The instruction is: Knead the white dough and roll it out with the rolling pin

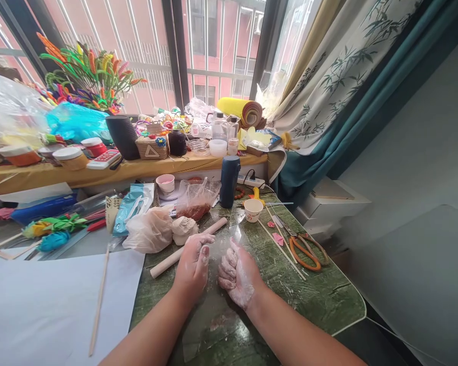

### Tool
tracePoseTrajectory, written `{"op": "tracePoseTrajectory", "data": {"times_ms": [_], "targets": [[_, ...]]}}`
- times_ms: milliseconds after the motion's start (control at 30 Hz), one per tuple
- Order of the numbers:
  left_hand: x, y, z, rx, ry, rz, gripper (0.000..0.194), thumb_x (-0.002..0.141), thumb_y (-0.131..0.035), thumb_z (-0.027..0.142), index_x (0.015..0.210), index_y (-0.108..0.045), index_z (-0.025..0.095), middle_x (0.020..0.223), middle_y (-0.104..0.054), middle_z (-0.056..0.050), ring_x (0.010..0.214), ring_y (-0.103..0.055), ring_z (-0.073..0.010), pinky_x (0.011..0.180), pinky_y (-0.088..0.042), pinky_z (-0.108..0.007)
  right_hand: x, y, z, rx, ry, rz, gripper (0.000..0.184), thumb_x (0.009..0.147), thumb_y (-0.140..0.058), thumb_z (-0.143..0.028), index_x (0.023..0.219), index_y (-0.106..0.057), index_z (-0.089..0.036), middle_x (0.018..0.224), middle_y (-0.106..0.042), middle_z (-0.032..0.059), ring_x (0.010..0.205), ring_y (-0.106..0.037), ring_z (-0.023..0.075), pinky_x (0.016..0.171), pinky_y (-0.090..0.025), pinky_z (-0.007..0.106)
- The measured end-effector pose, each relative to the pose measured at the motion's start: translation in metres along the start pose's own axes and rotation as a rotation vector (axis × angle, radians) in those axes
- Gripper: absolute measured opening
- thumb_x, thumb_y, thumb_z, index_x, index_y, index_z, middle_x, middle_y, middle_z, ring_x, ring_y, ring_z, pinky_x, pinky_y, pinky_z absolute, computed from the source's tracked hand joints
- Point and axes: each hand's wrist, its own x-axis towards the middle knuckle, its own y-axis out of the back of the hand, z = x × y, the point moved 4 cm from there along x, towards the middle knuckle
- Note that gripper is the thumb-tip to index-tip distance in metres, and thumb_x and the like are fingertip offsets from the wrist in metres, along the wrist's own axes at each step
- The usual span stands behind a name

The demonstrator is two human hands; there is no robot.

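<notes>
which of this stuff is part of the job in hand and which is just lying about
Likely part of the job:
- left hand and right hand, both smeared white
- white lump, similar in colour to the smears
- rolling pin, beside the left hand

Probably just lying about:
- orange-handled scissors
- dark blue cylinder
- yellow roll on the sill

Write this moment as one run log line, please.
left hand: partly open, by rolling pin, contact unclear | right hand: curled, contents unclear | both: whitish residue | beyond pin: whitish lump
</notes>
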Motion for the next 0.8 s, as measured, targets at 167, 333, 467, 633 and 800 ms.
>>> {"op": "tracePoseTrajectory", "data": {"times_ms": [167,333,467,633,800], "targets": [[0.000,-0.001,0.001,0.032,-0.022,-0.003,0.029,0.105,-0.040,0.035,0.110,-0.065,0.022,0.111,-0.069,-0.009,0.110,-0.063,-0.0259,0.101,-0.047,-0.043,0.009,0.004,0.000,-0.096,0.020,-0.037,0.065,0.104,-0.041,-0.055,0.049,-0.030,-0.022,0.037,-0.028,-0.0073,0.033,-0.015,0.0075,0.034,-0.013,0.020],[0.001,-0.008,0.014,0.163,-0.121,-0.181,0.033,0.095,-0.059,0.036,0.123,-0.064,0.020,0.129,-0.068,-0.015,0.122,-0.061,-0.0319,0.105,-0.047,-0.048,-0.001,-0.012,-0.006,-0.086,0.071,-0.346,0.061,0.100,-0.037,-0.070,0.077,-0.065,-0.021,0.069,-0.067,0.0036,0.068,-0.063,0.0186,0.064,-0.050,0.029],[0.004,-0.003,0.023,0.166,-0.122,-0.216,0.022,0.096,-0.056,0.034,0.100,-0.072,0.019,0.102,-0.074,-0.013,0.097,-0.068,-0.0266,0.085,-0.053,-0.038,-0.028,-0.021,-0.004,-0.177,-0.080,-0.555,0.067,0.094,-0.042,-0.076,0.101,-0.073,-0.017,0.092,-0.076,0.0102,0.101,-0.068,0.0264,0.091,-0.050,0.037],[0.008,0.006,0.017,0.039,0.071,-0.105,0.053,0.102,-0.046,0.044,0.059,-0.065,0.020,0.058,-0.063,-0.004,0.058,-0.057,-0.0169,0.061,-0.044,-0.029,-0.021,-0.002,-0.010,-0.394,-0.119,-0.453,0.074,0.094,-0.041,-0.077,0.092,-0.076,-0.012,0.089,-0.077,0.0146,0.094,-0.072,0.0265,0.096,-0.049,0.039],[0.006,0.003,-0.009,-0.107,0.513,0.066,0.065,0.094,-0.052,0.063,0.045,-0.047,0.020,0.042,-0.046,0.000,0.044,-0.041,-0.0124,0.048,-0.033,-0.027,0.011,0.023,-0.042,-0.353,0.104,-0.230,0.058,0.101,-0.046,-0.062,0.091,-0.075,-0.012,0.090,-0.078,0.0146,0.081,-0.074,0.0220,0.080,-0.056,0.034]]}}
